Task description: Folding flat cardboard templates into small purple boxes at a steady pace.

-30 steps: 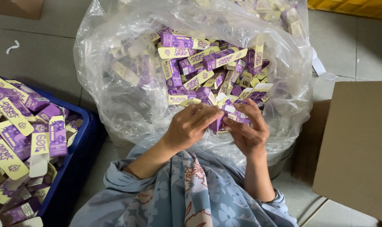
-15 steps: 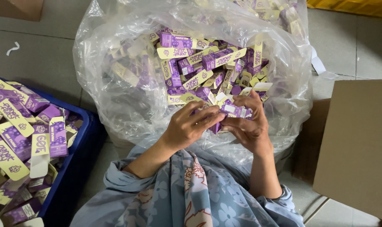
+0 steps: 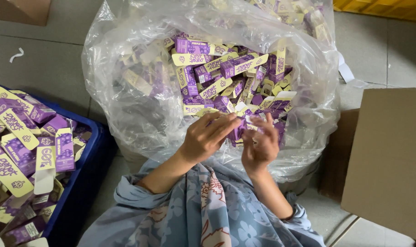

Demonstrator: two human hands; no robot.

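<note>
Purple and cream card: we hold one small carton (image 3: 239, 130) between both hands, just above the near rim of the clear plastic bag (image 3: 125, 105).
Left hand (image 3: 207, 137): fingers clasped on the carton's left side.
Right hand (image 3: 261, 145): fingers curled at its right end, pinching a flap.
Step in hand: we judge it to be folding the carton into shape.
Next move: calls for a firm tuck of the flap.
Surroundings: blue crate (image 3: 86, 178) of finished cartons at left, cardboard box (image 3: 391, 160) at right.

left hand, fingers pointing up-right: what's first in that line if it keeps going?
Most likely the small purple carton already at the left hand's fingertips, held with the right hand. Past it lies the carton heap in the clear plastic bag. Depth is uncertain.
</note>
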